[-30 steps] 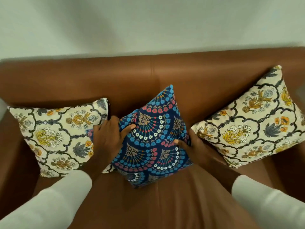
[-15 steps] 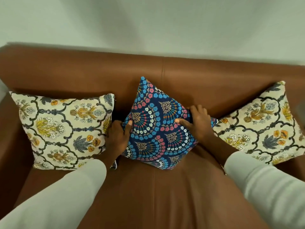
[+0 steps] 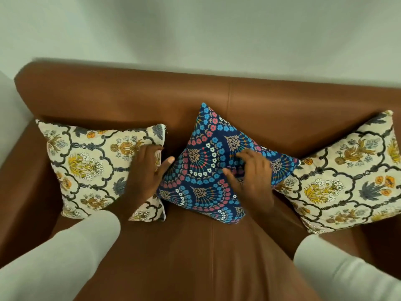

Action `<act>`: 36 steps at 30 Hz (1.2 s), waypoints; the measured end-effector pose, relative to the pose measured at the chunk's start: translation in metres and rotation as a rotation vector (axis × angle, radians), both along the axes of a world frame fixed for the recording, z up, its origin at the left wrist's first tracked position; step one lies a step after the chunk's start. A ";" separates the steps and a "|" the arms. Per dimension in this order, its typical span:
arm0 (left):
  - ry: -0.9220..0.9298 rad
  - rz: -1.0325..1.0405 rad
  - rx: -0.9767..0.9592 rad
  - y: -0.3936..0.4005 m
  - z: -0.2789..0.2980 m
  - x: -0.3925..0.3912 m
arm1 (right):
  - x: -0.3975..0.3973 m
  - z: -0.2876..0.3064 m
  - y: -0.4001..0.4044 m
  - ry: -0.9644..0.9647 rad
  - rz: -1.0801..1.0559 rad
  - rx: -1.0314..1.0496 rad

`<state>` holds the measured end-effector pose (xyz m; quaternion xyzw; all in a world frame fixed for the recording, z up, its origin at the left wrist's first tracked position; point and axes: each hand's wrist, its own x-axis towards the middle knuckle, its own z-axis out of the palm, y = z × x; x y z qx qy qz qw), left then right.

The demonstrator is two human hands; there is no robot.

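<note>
A blue patterned cushion (image 3: pixel 208 153) stands on one corner in the middle of the brown leather sofa (image 3: pixel 130 98), leaning on the backrest. My right hand (image 3: pixel 251 181) lies on the cushion's front face with fingers spread and slightly bent, its thumb pointing left. My left hand (image 3: pixel 145 172) rests against the right edge of a cream floral cushion (image 3: pixel 91 168), fingers extended, thumb touching the blue cushion's left edge. Both arms wear white sleeves.
A second cream floral cushion (image 3: pixel 347 177) leans tilted at the sofa's right end, touching the blue one. A pale wall (image 3: pixel 195 35) rises behind the backrest. The sofa's armrests (image 3: pixel 19 170) close in both sides.
My hands let go of the blue cushion's sides. The right hand moved onto its front face, the left slid onto the left cream cushion. The blue cushion stays tilted on its corner.
</note>
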<state>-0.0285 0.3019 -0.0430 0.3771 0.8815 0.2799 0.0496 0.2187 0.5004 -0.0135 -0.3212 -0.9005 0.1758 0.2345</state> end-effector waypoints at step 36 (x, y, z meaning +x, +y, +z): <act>-0.411 0.468 0.390 -0.220 0.048 -0.186 | -0.237 -0.021 -0.145 -0.018 -0.015 -0.544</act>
